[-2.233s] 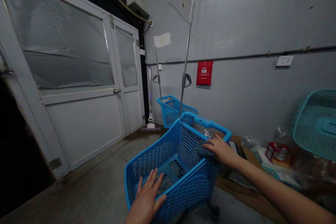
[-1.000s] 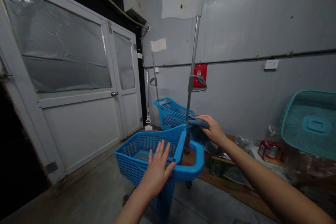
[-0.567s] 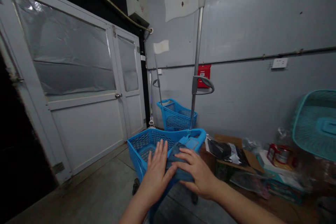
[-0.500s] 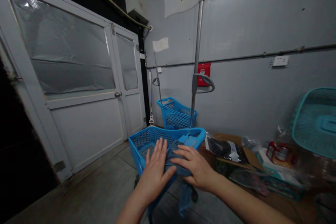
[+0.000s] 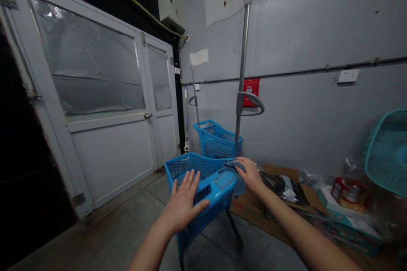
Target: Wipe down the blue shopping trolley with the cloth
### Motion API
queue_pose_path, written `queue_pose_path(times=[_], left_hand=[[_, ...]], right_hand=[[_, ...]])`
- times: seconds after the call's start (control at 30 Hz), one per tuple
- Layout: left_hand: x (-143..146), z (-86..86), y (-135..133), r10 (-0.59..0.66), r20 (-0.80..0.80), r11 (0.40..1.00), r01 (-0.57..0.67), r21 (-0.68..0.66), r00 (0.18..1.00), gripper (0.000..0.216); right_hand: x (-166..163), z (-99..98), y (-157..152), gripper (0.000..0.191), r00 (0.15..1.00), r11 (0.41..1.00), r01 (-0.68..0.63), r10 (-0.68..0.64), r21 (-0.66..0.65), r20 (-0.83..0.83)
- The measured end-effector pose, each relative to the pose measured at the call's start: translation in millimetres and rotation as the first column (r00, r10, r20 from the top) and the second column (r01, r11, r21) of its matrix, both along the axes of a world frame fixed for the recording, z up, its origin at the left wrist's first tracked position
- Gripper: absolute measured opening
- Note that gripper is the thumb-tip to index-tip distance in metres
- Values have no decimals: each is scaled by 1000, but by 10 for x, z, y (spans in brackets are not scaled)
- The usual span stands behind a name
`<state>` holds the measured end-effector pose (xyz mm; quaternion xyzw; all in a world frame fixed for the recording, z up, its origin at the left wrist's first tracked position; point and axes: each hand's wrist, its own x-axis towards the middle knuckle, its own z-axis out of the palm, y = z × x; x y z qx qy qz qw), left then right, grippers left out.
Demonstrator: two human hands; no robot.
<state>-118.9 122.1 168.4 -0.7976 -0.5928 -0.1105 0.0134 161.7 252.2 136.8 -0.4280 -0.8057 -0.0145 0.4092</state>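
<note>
A blue plastic shopping cart point(image 5: 219, 205) stands right in front of me, with a grey pole point(image 5: 244, 51) rising from its far right corner. A grey loop handle point(image 5: 252, 103) and a white flag point(image 5: 225, 0) are fixed to that pole. My right hand point(image 5: 249, 173) is closed on a blue cloth point(image 5: 233, 165), pressed to the cart's right rim; part of the cloth hangs down outside. Fingers spread, my left hand point(image 5: 184, 201) lies over the near rim with nothing in it. Whether its palm touches the cart is hidden.
Another blue cart point(image 5: 219, 142) with a flag stands behind, by the grey wall. White doors point(image 5: 111, 144) are at left. Cardboard, plastic bags and a red can point(image 5: 346, 194) lie at right, below a turquoise fan point(image 5: 388, 152). A red pouch point(image 5: 251, 91) hangs on the wall.
My right hand has moved the cloth away from my left hand, right and back along the rim. A flat panel on the cart is now uncovered. My left hand stays spread at the near rim.
</note>
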Motion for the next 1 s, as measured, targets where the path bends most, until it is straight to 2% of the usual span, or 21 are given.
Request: queue_pose_path(times=[0.13, 0.27, 0.37, 0.5, 0.6, 0.67, 0.73, 0.8, 0.9, 0.97, 1.0], left_hand=[[130, 95, 38, 133, -48, 990, -130, 55, 990, 84], [206, 100, 70, 156, -62, 983, -148, 111, 986, 81], [109, 90, 89, 183, -72, 981, -177, 82, 981, 83], [-24, 116, 120, 113, -82, 994, -112, 18, 990, 80], [-62, 112, 148, 117, -76, 993, -115, 36, 990, 81], [-93, 89, 161, 134, -75, 989, -129, 70, 988, 81], [-143, 62, 164, 160, -72, 984, -153, 94, 984, 82], [-212, 46, 156, 191, -63, 978, -184, 99, 980, 82], [-318, 53, 136, 201, -33, 979, -199, 54, 979, 83], [-369, 77, 126, 183, -7, 983, -183, 3, 983, 84], [-384, 92, 122, 174, 5, 985, -174, -21, 985, 85]], right_hand=[[-187, -158, -462, 26, 989, 986, -87, 102, 144, -103], [-173, -166, -794, 20, 969, 954, -238, 245, 184, -19], [-64, -34, -755, 19, 962, 949, -273, 272, 155, 29], [-116, 129, -490, 28, 993, 990, -116, 117, 85, -8], [-307, 94, -456, 31, 997, 997, -62, 59, 54, 51], [-409, -4, -542, 33, 997, 994, -34, 27, 104, 66], [-437, -124, -662, 40, 996, 978, -57, 42, 200, 77], [-378, -214, -760, 49, 984, 947, -155, 124, 282, 127], [-153, -234, -801, 56, 946, 914, -289, 226, 287, 232], [33, -176, -772, 55, 950, 925, -276, 222, 260, 220], [116, -135, -758, 52, 969, 937, -226, 188, 267, 163]])
